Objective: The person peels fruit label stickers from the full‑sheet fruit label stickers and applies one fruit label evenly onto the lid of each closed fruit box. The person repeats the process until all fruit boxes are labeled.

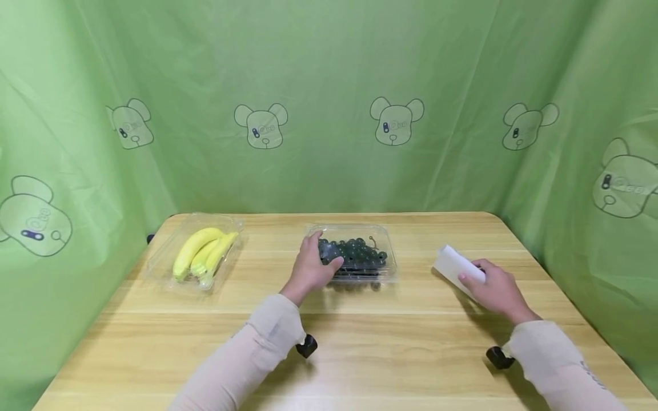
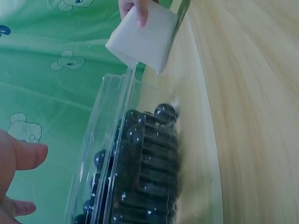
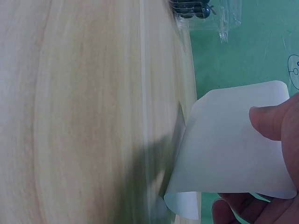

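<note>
A clear plastic clamshell box with dark grapes inside stands in the middle of the table. My left hand is at its left end, thumb and fingers spread apart. In the left wrist view, a gap shows between the thumb and the box's lid. My right hand pinches a white sheet of paper, bent over into a loose fold, to the right of the box. The right wrist view has the thumb on the paper's upper face and the other fingers beneath.
At the table's left, another clear plastic box holds several yellow bananas. Green curtains printed with bear heads enclose the back and both sides of the wooden table.
</note>
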`<state>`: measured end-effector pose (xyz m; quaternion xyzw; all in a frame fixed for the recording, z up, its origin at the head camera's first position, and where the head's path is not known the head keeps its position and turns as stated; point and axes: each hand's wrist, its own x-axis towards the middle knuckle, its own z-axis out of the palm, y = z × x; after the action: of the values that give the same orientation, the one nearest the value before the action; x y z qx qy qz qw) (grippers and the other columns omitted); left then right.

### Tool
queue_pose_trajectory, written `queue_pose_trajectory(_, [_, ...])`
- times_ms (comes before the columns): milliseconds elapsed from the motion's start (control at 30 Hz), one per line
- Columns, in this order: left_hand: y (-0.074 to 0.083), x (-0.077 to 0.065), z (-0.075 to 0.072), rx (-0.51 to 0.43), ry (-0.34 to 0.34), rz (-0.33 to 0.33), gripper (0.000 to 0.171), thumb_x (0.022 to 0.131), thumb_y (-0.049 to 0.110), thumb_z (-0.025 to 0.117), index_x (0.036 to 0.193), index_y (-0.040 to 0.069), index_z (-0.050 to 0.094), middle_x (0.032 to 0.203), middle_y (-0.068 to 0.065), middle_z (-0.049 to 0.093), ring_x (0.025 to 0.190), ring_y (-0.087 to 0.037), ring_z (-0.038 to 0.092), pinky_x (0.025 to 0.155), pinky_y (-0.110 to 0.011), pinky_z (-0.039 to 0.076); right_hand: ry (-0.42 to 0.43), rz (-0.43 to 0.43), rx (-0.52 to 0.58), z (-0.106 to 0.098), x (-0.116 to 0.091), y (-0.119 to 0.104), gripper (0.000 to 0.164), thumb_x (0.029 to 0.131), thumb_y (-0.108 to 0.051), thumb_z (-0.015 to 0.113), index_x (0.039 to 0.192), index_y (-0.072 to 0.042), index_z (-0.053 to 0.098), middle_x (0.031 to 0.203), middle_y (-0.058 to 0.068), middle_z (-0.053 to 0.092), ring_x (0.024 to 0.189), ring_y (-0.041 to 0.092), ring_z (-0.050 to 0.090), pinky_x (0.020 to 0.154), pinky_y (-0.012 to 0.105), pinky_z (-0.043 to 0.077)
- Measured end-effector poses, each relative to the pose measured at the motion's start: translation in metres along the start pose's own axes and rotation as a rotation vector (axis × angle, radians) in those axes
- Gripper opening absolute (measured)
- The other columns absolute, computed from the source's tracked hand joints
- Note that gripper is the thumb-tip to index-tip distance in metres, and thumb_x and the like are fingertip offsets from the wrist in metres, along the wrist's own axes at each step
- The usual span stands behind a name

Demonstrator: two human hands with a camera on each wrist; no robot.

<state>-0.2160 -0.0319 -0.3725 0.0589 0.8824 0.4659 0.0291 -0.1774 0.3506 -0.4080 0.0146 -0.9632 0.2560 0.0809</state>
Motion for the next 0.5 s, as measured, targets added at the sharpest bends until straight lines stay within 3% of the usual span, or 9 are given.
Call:
queue_pose_trajectory(233, [0.008, -0.001, 0.005, -0.005, 0.002, 0.031, 0.078, 0.092, 0.035, 0.067, 0.154, 0.014, 0.024, 0.158, -0.012, 0.021, 0.138, -0.037, 0.031, 0.111, -0.052, 0.031, -0.006, 0.0, -0.003, 0.002, 0.001, 0.002, 0.047, 0.096, -0.031, 0.06, 0.119, 0.009, 0.051, 0.098, 0.033, 0.061, 0.079, 0.038, 0.059, 0.054, 0.035, 0.047])
queue_pose_trajectory(500, [0.017, -0.002, 0.013, -0.007, 0.065, 0.042, 0.077, 0.09, 0.033, 0.069, 0.151, 0.011, 0.029, 0.156, -0.017, 0.023, 0.141, -0.037, 0.024, 0.114, -0.053, 0.024, -0.001, -0.011, 0.011, 0.003, 0.001, 0.001, 0.047, 0.096, -0.032, 0.06, 0.119, 0.008, 0.052, 0.096, 0.032, 0.062, 0.077, 0.037, 0.059, 0.053, 0.033, 0.046])
